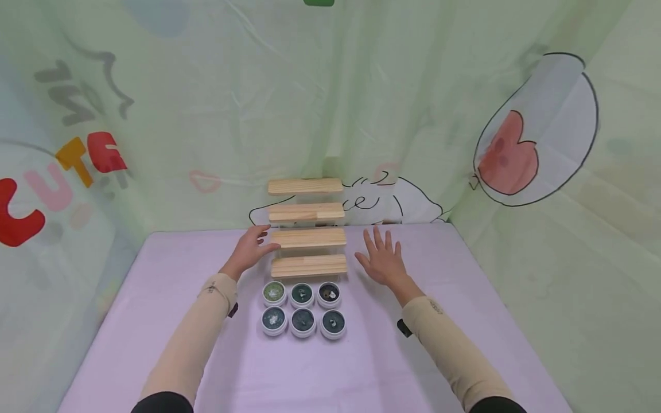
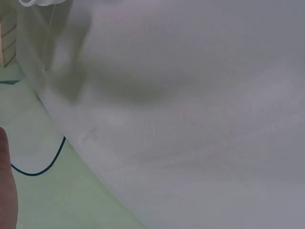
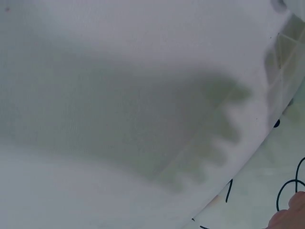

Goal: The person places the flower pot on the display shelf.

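Observation:
A tiered display stand (image 1: 308, 237) with several pale wooden boards stands at the back of the table. My left hand (image 1: 249, 250) is at its left side, thumb reaching to the end of one board and fingers loosely bent. Right of the stand, my right hand (image 1: 384, 261) is held palm down with its fingers spread, apart from the boards. Several small round white jars (image 1: 302, 322) stand in two rows before the stand, their contents dark green to grey. Each wrist view catches only a bit of hand: a left finger (image 2: 6, 186) and right fingertips (image 3: 290, 214).
A pale lilac cloth covers the table (image 1: 392, 355). Light green printed curtains (image 1: 232, 115) hang behind it and along both sides, close to the stand's back. In the right wrist view, the right hand's shadow falls on the cloth.

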A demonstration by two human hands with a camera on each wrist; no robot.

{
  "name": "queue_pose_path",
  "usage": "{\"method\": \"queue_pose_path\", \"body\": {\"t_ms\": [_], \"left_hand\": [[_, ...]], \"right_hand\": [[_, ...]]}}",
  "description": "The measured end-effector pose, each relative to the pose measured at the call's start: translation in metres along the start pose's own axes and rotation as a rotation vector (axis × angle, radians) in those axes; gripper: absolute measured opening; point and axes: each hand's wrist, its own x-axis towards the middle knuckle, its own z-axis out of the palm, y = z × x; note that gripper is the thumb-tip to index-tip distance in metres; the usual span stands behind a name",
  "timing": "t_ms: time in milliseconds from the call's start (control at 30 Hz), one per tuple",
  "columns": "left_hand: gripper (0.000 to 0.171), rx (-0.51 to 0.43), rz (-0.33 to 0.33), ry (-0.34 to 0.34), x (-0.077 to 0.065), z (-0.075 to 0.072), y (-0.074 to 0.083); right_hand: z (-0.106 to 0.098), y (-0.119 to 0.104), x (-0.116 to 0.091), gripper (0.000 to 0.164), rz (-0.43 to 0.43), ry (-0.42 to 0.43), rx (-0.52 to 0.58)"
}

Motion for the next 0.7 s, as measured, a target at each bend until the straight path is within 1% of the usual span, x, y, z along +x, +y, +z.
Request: {"method": "queue_pose_path", "body": {"t_ms": [133,233,333,500,567,700], "left_hand": [[0.066,-0.044,-0.005,-0.004,0.004,0.010,-0.003],[0.066,-0.073,-0.002,0.004,0.005,0.012,-0.005],[0.065,-0.099,0.003,0.018,0.006,0.012,-0.007],[0.060,-0.132,0.026,0.029,0.009,0.012,-0.014],[0.059,-0.142,0.026,0.026,0.009,0.012,-0.015],[0.059,-0.158,0.020,0.019,0.008,0.012,-0.016]], "right_hand": [[-0.003,-0.009,-0.010,0.069,-0.020,0.022,0.068],[-0.001,-0.015,-0.018,0.068,-0.037,0.032,0.136],[0.006,-0.018,-0.025,0.067,-0.051,0.029,0.248],[0.021,-0.021,-0.040,0.065,-0.037,0.012,0.434],[0.028,-0.023,-0.047,0.064,-0.027,0.017,0.479],[0.039,-0.028,-0.064,0.063,-0.032,0.064,0.558]]}}
